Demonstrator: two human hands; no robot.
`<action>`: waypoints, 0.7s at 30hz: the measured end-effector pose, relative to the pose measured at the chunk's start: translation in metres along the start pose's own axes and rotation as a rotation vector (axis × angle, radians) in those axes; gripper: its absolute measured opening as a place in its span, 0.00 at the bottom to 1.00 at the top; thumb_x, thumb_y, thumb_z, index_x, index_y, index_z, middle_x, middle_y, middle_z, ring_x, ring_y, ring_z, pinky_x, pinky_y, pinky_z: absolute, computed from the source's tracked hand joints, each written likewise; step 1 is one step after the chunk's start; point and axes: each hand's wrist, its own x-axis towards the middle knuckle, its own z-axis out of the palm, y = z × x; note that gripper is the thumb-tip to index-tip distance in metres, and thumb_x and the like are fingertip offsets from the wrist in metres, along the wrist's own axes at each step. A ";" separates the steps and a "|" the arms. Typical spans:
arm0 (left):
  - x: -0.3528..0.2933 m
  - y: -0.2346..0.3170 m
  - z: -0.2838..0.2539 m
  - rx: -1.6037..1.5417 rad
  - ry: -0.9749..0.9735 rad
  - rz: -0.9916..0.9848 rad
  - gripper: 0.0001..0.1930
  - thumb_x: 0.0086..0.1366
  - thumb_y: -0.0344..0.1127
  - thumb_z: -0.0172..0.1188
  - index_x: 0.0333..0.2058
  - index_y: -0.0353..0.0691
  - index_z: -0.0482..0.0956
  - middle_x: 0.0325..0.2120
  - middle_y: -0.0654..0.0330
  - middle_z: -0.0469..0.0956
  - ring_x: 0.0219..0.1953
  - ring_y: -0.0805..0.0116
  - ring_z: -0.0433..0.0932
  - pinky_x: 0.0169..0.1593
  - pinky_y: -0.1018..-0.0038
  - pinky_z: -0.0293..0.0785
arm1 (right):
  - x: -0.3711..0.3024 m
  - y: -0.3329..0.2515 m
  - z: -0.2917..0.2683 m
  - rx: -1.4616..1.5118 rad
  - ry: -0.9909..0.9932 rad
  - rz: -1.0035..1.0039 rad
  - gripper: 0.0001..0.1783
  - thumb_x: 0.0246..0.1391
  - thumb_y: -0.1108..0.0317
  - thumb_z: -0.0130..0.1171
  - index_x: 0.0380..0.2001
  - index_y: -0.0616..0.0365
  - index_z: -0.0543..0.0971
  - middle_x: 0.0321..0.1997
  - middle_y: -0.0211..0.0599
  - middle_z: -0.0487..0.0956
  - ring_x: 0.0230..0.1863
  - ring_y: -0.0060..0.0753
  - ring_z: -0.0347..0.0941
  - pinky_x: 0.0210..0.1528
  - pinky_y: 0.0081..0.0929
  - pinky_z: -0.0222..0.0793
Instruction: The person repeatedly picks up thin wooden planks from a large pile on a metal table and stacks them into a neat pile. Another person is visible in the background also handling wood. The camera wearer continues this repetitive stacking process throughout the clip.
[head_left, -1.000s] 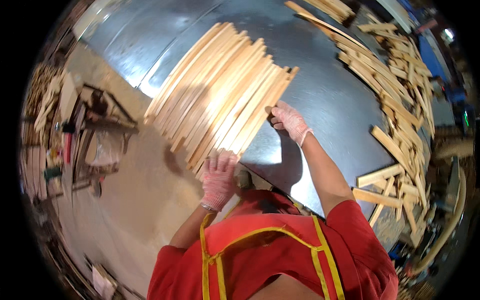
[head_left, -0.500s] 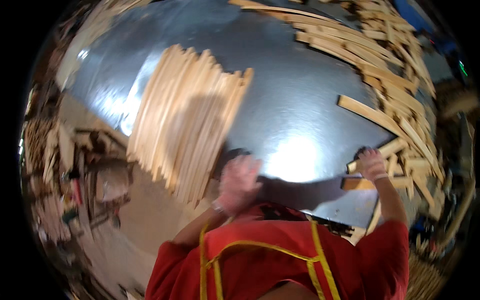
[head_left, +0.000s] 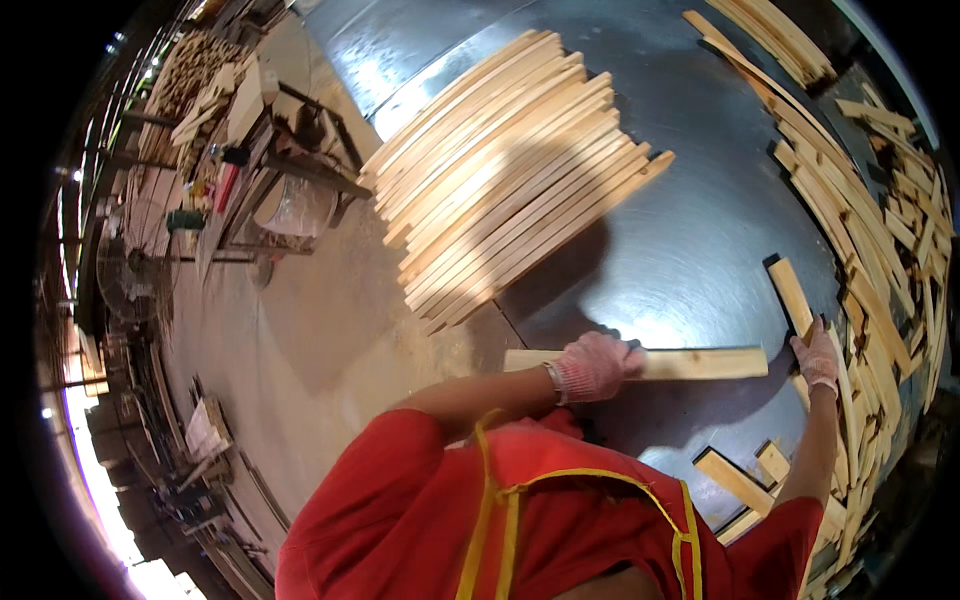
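My left hand [head_left: 592, 366], in a pinkish knit glove, is closed over a pale wooden strip [head_left: 710, 363] lying crosswise in front of my body. The strip sticks out on both sides of the hand. On the right, my gloved right hand [head_left: 816, 357] grips the near end of another wooden strip [head_left: 790, 292], which points away from me over the dark metal tabletop [head_left: 690, 215]. Farther off, a row of long wooden strips [head_left: 500, 180] lies side by side, near the table's left edge.
Loose wooden strips [head_left: 880, 270] crowd the table's right side in an untidy heap. Two short pieces [head_left: 735, 478] lie near my right forearm. At the left stand a wooden stand [head_left: 290, 165] with scraps and a fan [head_left: 130, 275] on the dusty floor [head_left: 330, 330].
My view has turned, so the row of strips appears farther right. My left hand, empty before, now holds a strip. My right hand has moved to a different place along the heap.
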 end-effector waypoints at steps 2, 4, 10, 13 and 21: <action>-0.031 -0.030 -0.005 -0.045 0.019 -0.034 0.24 0.65 0.40 0.59 0.58 0.39 0.75 0.42 0.52 0.81 0.40 0.49 0.84 0.43 0.55 0.80 | 0.002 -0.004 -0.004 0.284 0.058 -0.083 0.44 0.66 0.49 0.64 0.77 0.58 0.60 0.61 0.55 0.80 0.62 0.54 0.78 0.65 0.42 0.72; -0.045 -0.063 0.011 -0.007 0.306 -0.052 0.22 0.65 0.38 0.58 0.56 0.38 0.75 0.41 0.51 0.80 0.40 0.49 0.84 0.43 0.55 0.81 | -0.004 -0.019 0.000 0.815 0.003 -0.074 0.37 0.69 0.44 0.62 0.69 0.57 0.69 0.48 0.42 0.81 0.51 0.43 0.79 0.54 0.36 0.74; -0.067 -0.136 -0.034 0.004 0.459 -0.298 0.13 0.72 0.35 0.52 0.50 0.37 0.74 0.40 0.48 0.81 0.40 0.53 0.85 0.36 0.57 0.82 | -0.041 -0.168 0.066 1.323 -0.020 0.000 0.28 0.72 0.41 0.56 0.49 0.59 0.85 0.37 0.25 0.78 0.36 0.25 0.70 0.38 0.31 0.69; -0.066 -0.144 -0.034 -0.042 0.508 -0.269 0.13 0.73 0.38 0.52 0.52 0.38 0.73 0.45 0.48 0.83 0.44 0.53 0.85 0.40 0.57 0.83 | -0.056 -0.254 0.103 1.201 0.065 -0.074 0.30 0.74 0.44 0.51 0.46 0.63 0.85 0.40 0.37 0.82 0.37 0.32 0.74 0.42 0.37 0.72; -0.149 -0.215 -0.002 -0.267 0.921 -0.345 0.20 0.62 0.33 0.67 0.53 0.37 0.81 0.43 0.51 0.85 0.43 0.52 0.84 0.46 0.60 0.82 | -0.166 -0.457 0.015 1.677 -0.291 -0.185 0.24 0.65 0.47 0.66 0.55 0.51 0.78 0.36 0.25 0.79 0.33 0.19 0.73 0.36 0.21 0.75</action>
